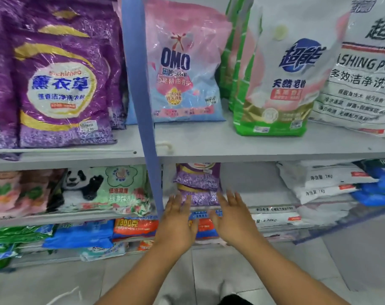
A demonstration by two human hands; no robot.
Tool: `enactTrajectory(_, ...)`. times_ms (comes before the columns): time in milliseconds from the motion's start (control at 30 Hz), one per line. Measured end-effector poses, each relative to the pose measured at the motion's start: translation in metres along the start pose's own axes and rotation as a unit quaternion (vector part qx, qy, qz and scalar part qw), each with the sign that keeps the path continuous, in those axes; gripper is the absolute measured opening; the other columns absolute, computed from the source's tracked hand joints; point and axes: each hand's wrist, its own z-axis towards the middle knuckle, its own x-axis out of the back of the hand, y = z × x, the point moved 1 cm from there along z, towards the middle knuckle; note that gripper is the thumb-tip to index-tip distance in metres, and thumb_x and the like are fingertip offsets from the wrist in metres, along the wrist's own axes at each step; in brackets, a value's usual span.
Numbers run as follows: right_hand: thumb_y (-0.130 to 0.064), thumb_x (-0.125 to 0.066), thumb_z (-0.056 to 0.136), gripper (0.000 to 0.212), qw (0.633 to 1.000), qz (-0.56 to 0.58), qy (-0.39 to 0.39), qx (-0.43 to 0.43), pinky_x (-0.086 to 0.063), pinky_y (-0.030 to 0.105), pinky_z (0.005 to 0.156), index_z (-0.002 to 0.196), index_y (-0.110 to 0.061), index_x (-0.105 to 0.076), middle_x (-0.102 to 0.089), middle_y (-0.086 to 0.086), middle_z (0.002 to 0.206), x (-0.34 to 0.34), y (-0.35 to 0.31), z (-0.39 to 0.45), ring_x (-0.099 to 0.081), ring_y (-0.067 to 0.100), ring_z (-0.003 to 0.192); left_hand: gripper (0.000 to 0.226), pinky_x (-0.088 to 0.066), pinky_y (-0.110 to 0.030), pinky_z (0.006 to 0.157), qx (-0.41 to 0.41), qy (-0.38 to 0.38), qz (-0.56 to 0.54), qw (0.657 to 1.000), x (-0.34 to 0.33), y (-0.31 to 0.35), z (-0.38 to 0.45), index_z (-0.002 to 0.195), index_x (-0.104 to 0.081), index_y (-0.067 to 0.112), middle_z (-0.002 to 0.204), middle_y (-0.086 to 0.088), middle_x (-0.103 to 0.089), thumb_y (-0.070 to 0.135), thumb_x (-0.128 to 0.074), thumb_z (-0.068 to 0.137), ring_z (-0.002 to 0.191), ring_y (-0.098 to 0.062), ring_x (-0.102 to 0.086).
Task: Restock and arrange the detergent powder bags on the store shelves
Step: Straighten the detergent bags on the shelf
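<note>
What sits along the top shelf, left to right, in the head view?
Purple lavender bags → blue upright post → pink and blue OMO bag → green and white bag with pink swirl → white washing powder bag.

2 purple bags (198,186) stacked mid-shelf

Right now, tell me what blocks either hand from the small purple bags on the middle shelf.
Nothing visible. The left hand and right hand reach open-fingered to either side of the stacked small purple bags; the blue shelf post stands just left of the left hand.
</note>
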Motion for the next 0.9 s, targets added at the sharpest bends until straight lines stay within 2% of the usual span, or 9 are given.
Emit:
enactTrajectory(67, -0.057, -0.032, 0.103, 0.072, 1.0, -0.006, -0.013, 0.016, -0.011, 0.043, 0.127, 0.163, -0.024, -0.009, 0.0, 0.007, 0.171, 0.001, 0.001, 0.025, 0.001, 0.029, 0.157, 0.069, -0.032, -0.042, 0.12, 0.032, 0.022, -0.021, 0.999, -0.004, -0.001, 0.013, 0.158, -0.029, 0.016, 0.166, -0.018, -0.019, 0.041, -0.053, 0.099, 0.153, -0.034, -0.021)
enactTrajectory(133, -0.054, -0.036, 0.103, 0.073, 0.999, -0.007, -0.014, 0.038, -0.02, 0.042, 0.125, 0.162, -0.017, -0.015, -0.012, 0.012, 0.169, 0.005, 0.002, 0.05, -0.011, 0.032, 0.155, 0.066, -0.037, -0.041, 0.114, 0.062, 0.055, -0.049, 0.995, -0.012, -0.004, 0.023, 0.153, -0.039, 0.008, 0.16, -0.022, -0.031, 0.033, -0.059, 0.095, 0.148, -0.038, -0.032)
enactTrajectory(267, -0.05, -0.048, 0.099, 0.068, 0.996, 0.069, -0.04, 0.042, -0.045, 0.041, 0.108, 0.154, -0.013, -0.031, -0.046, 0.019, 0.147, 0.011, 0.004, 0.086, -0.047, 0.038, 0.133, 0.065, -0.037, -0.035, 0.114, 0.152, 0.042, -0.114, 0.981, -0.02, 0.003, 0.038, 0.156, -0.032, 0.015, 0.151, -0.012, -0.045, 0.032, -0.056, 0.098, 0.138, -0.03, -0.043)
enactTrajectory(433, -0.048, -0.056, 0.098, 0.057, 0.98, 0.188, -0.051, -0.03, -0.046, 0.036, 0.102, 0.137, -0.006, -0.052, -0.053, 0.024, 0.134, 0.026, 0.006, 0.123, -0.054, 0.039, 0.126, 0.043, -0.051, -0.037, 0.093, 0.275, 0.115, -0.137, 0.944, -0.033, 0.012, 0.065, 0.121, -0.063, 0.009, 0.115, -0.015, -0.068, 0.04, -0.057, 0.093, 0.109, -0.035, -0.064)
enactTrajectory(567, -0.05, -0.055, 0.098, 0.056, 0.961, 0.267, -0.049, -0.054, -0.043, 0.03, 0.104, 0.138, -0.011, -0.058, -0.057, 0.011, 0.145, 0.03, 0.005, 0.142, -0.05, 0.033, 0.136, 0.043, -0.055, -0.041, 0.086, 0.338, 0.158, -0.232, 0.898, -0.046, 0.023, 0.081, 0.107, -0.069, 0.007, 0.105, -0.018, -0.069, 0.048, -0.064, 0.093, 0.101, -0.038, -0.067)
enactTrajectory(667, -0.031, -0.065, 0.098, 0.049, 0.93, 0.351, -0.1, -0.052, -0.043, 0.021, 0.088, 0.137, -0.002, -0.057, -0.058, 0.008, 0.135, 0.035, 0.005, 0.143, -0.053, 0.03, 0.131, 0.048, -0.053, -0.036, 0.087, 0.399, 0.163, -0.312, 0.847, -0.048, 0.025, 0.085, 0.112, -0.067, 0.006, 0.11, -0.014, -0.07, 0.048, -0.071, 0.088, 0.104, -0.036, -0.065)
enactTrajectory(767, -0.01, -0.064, 0.099, 0.035, 0.891, 0.412, -0.184, -0.057, -0.044, 0.04, 0.106, 0.129, 0.007, -0.061, -0.059, 0.026, 0.136, 0.038, 0.012, 0.144, -0.056, 0.039, 0.128, 0.028, -0.05, -0.036, 0.078, 0.428, 0.159, -0.426, 0.781, -0.043, 0.029, 0.085, 0.102, -0.068, 0.005, 0.101, -0.015, -0.069, 0.028, -0.074, 0.087, 0.092, -0.03, -0.063)
enactTrajectory(833, -0.009, -0.067, 0.096, 0.023, 0.875, 0.418, -0.233, -0.075, -0.047, 0.049, 0.106, 0.116, 0.002, -0.068, -0.063, 0.028, 0.13, 0.035, 0.026, 0.144, -0.063, 0.038, 0.117, 0.018, -0.046, -0.036, 0.07, 0.432, 0.127, -0.436, 0.779, -0.045, 0.032, 0.079, 0.087, -0.066, 0.006, 0.086, -0.011, -0.068, 0.022, -0.073, 0.086, 0.081, -0.027, -0.06)
enactTrajectory(900, -0.009, -0.075, 0.089, 0.017, 0.857, 0.432, -0.261, -0.105, -0.055, 0.05, 0.097, 0.105, -0.006, -0.07, -0.071, 0.022, 0.12, 0.03, 0.047, 0.147, -0.069, 0.031, 0.102, 0.019, -0.052, -0.041, 0.069, 0.438, 0.1, -0.454, 0.77, -0.047, 0.033, 0.073, 0.091, -0.071, 0.004, 0.088, -0.012, -0.072, 0.019, -0.075, 0.081, 0.085, -0.03, -0.067)
